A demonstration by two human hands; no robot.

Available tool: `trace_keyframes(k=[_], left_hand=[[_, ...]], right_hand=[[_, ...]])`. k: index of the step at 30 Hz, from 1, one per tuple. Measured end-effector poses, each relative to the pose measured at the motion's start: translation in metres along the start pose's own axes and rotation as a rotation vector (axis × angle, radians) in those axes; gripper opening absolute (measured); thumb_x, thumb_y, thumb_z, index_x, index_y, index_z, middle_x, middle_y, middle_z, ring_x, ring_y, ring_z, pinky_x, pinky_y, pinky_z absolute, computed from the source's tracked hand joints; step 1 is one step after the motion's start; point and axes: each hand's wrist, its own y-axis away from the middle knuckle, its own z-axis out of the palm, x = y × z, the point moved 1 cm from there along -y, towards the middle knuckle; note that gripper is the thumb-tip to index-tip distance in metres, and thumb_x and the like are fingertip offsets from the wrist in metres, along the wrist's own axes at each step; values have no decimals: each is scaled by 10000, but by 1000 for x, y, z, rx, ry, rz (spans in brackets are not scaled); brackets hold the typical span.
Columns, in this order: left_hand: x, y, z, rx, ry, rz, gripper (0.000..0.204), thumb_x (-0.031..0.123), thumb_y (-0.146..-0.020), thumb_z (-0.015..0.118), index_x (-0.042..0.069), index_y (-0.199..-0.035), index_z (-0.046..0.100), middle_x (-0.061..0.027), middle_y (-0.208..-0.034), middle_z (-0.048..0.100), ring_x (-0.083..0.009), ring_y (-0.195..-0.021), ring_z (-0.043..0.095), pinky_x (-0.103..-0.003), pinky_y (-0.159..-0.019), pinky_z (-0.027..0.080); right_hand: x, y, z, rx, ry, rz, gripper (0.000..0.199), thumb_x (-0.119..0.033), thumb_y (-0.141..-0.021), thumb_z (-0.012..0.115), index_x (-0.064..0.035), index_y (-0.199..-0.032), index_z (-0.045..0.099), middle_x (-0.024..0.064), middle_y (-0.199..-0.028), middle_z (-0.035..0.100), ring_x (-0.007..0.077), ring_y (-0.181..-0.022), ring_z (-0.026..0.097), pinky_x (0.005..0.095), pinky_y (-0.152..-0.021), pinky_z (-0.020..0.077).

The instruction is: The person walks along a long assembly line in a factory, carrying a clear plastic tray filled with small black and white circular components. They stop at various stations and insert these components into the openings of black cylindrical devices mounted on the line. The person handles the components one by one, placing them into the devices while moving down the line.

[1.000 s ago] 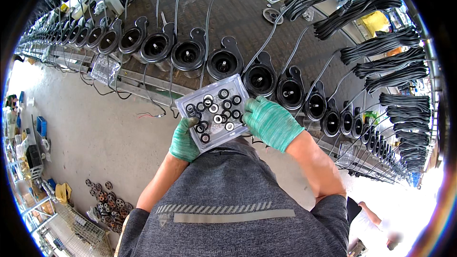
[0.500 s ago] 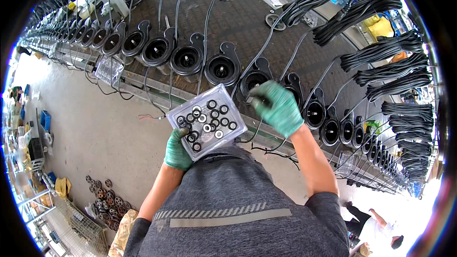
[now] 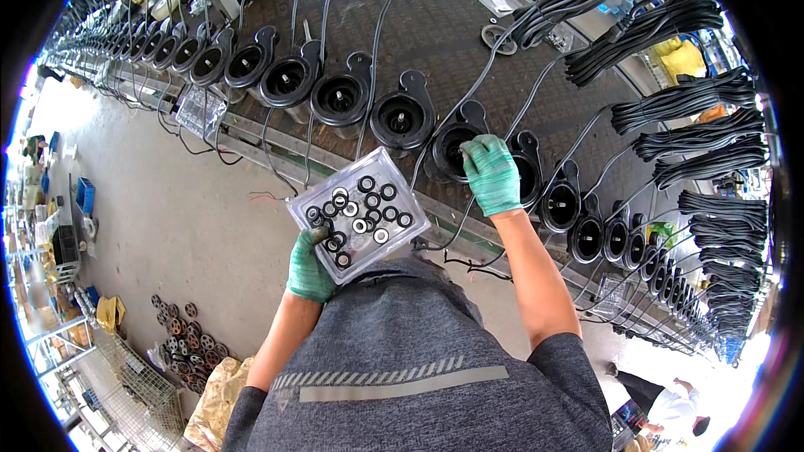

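My left hand (image 3: 311, 269), in a green work glove, grips the near-left edge of a clear plastic box (image 3: 370, 254). Several black ring seals (image 3: 373, 200) with pale metallic centres lie loose in it. My right hand (image 3: 492, 176), gloved alike, is over the rim of a round black motor housing (image 3: 444, 151) on the bench. Its fingers are bent and pressed together at the cup's opening; anything between them is hidden. Left of it stands a similar housing (image 3: 402, 120) with a metal shaft upright in its middle.
A long row of such housings curves along the bench edge both ways. Bundled black cables (image 3: 578, 4) lead from them across the dark bench top (image 3: 394, 42). Lead wires hang over the front rail. Dark wheels (image 3: 193, 347) lie on the floor; a person in white (image 3: 670, 406) is at lower right.
My right hand has moved slightly up and steadied at the housing, its fingers now at the cup. The box in my left hand has shifted a little left in view.
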Motion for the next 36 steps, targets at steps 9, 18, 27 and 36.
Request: trace_keyframes(k=[9,18,27,36], left_hand=[[11,-4,5,-82,1,-6,623,209,-842,700,12,-1412,542,-200,-1324,664,-360,-1165,673,-506,-1049,548],[17,-7,3,-143,30,-24,625,212,-860,685,37,-1439,532,-180,-1358,652,-337,-1204,655,-502,-1084,521],[29,-12,-12,-62,41,-56,569,209,-851,640,24,-1385,575,-172,-1307,684,-335,-1153,680,-493,-1046,548],[57,-4,-35,-26,94,25,626,218,-811,689,33,-1395,564,-173,-1289,685,-349,-1136,682,-499,-1007,566]], right_hand=[[-59,-2,-31,-143,-127,8,214,-96,-853,701,-82,-1063,740,116,-1056,673,328,-1016,642,447,-889,553],[-166,-13,-24,-809,-77,-32,282,-329,-919,697,-83,-1056,698,114,-990,676,328,-957,685,446,-801,577],[-168,-31,-16,-717,-285,48,213,-195,-911,690,-81,-1089,658,144,-957,696,348,-901,704,465,-787,573],[-62,-101,61,-414,-652,798,202,-62,-925,712,-46,-1125,737,159,-1054,736,273,-916,705,355,-835,560]])
